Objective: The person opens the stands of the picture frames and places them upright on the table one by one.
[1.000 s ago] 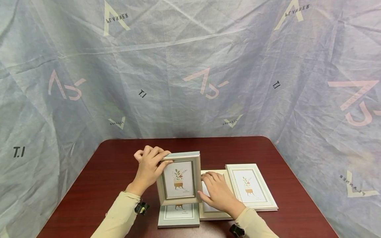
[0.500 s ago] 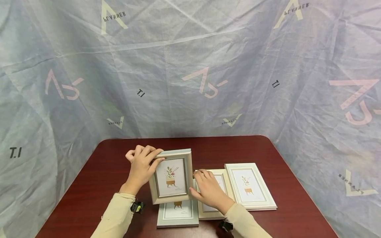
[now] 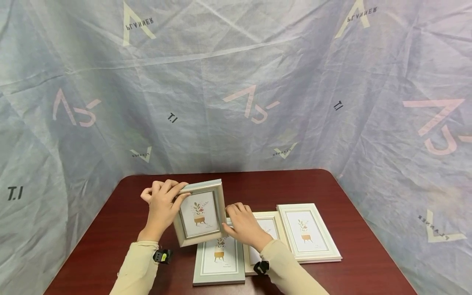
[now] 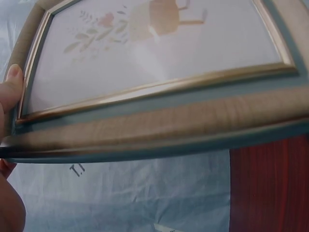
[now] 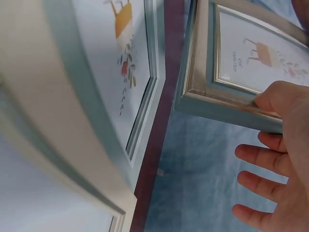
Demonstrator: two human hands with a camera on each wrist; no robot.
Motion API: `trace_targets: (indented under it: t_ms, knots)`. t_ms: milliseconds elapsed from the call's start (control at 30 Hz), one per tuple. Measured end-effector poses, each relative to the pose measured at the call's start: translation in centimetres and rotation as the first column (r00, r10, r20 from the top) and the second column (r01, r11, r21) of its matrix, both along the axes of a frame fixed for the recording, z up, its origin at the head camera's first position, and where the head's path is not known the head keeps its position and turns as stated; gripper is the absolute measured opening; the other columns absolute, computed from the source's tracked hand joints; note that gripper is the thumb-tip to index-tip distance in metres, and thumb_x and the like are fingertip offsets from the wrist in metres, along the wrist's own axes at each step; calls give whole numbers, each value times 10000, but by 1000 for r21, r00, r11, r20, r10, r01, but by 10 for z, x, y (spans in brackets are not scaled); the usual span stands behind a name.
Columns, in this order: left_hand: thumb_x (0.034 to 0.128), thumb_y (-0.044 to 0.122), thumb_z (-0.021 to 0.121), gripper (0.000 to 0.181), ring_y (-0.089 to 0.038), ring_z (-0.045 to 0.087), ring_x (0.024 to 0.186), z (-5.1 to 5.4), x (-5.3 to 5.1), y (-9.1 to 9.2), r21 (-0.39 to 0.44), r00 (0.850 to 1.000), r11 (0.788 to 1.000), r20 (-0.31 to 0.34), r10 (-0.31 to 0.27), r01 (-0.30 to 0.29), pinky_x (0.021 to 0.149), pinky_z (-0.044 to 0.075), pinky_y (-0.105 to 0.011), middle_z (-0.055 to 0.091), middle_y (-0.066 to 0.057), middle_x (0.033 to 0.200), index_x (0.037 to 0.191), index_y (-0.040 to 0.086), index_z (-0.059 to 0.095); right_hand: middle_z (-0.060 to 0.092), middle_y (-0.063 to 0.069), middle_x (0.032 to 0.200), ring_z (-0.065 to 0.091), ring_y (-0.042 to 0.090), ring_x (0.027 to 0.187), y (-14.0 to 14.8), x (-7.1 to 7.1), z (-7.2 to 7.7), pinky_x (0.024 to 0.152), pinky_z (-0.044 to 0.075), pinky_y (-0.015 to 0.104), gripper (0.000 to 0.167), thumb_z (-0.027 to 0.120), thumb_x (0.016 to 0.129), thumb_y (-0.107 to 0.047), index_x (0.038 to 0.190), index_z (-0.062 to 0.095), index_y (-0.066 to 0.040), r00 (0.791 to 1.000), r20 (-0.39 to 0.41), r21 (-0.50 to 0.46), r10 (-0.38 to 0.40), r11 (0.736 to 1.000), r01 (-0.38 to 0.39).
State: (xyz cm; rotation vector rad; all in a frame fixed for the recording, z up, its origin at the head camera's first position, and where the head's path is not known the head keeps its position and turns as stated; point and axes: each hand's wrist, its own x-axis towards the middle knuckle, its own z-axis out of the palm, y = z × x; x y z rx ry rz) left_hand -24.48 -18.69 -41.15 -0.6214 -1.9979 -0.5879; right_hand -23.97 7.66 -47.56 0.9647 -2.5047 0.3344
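Both hands hold a beige picture frame [image 3: 200, 214] with a potted-plant print, tilted up above the table's left half. My left hand [image 3: 161, 207] grips its upper left corner, thumb on the front and fingers behind the top edge. In the left wrist view, the thumb shows on the frame's [image 4: 159, 111] border. My right hand [image 3: 243, 225] pinches its right edge; in the right wrist view the thumb presses the front, the index finger lies behind, and the other fingers spread out. Under it lies a grey-green picture frame [image 3: 200, 266], partly covered.
A cream picture frame [image 3: 283, 233] lies right of the grey-green one, partly hidden by my right arm. Farther right, white frames [image 3: 330, 237] appear stacked. All lie on a dark red table [image 3: 368, 262], with a grey printed cloth [image 3: 206, 143] hanging behind and at the sides.
Both hands have carried the beige frame leftward and slightly up, tilting it a little. More of the grey-green frame beneath now shows. The lying frames have stayed in place.
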Motion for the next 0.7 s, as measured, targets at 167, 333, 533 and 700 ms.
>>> trace_targets:
  t_ms: [167,333,533,700]
  knots:
    - [931,469,589,464,-361,413,860,1,-1,-8,37,999,999,-5,32,-32,806,109,-653,606,-120,942,1061,52,746,619,59,1149,527,252,1098,-12,-10,3,915,420,430,349,635,957,-302,1191,554,-56,1000,24,19,-14,1000,13]
    - [844,287,741,325,-382,407,863,2,1,-13,77,998,995,-13,65,-64,827,90,-655,601,-137,939,1057,42,746,619,51,1179,528,247,1111,-23,-19,7,910,422,425,358,614,974,-303,1232,552,-63,998,51,25,-32,999,31]
    - [850,274,751,297,-391,405,853,2,6,-18,118,994,988,-39,103,-98,824,75,-646,602,-136,930,1048,53,751,628,50,1177,541,247,1095,-36,-28,9,872,433,411,354,613,966,-279,1239,557,-61,998,52,20,-37,999,36]
    - [933,465,615,456,-403,397,831,-1,11,-21,157,987,979,-76,142,-129,808,66,-641,597,-134,902,1025,40,753,622,39,1203,537,242,1106,-45,-31,10,874,428,400,348,601,976,-270,1260,554,-74,995,89,22,-34,999,32]
